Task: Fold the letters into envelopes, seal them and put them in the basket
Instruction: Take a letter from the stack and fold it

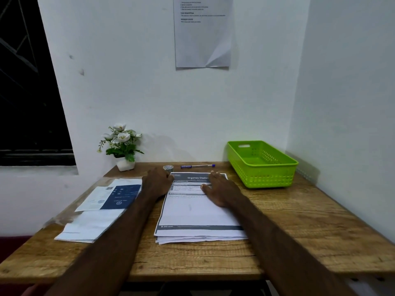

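Both hands reach to the far edge of the stack of letters [198, 212] in the middle of the table [299, 227] — the left hand [157, 182] curls at the top left corner, pinch unclear, and the right hand [220, 189] lies flat with fingers spread. Lift only the top sheet, bring the edges square, then crease firmly. Envelopes [96, 210] wait at the left, the green basket [263, 165] at the far right.

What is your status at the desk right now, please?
Left hand gripping letters' far corner; right hand flat on them. Basket empty. Nothing in the way.
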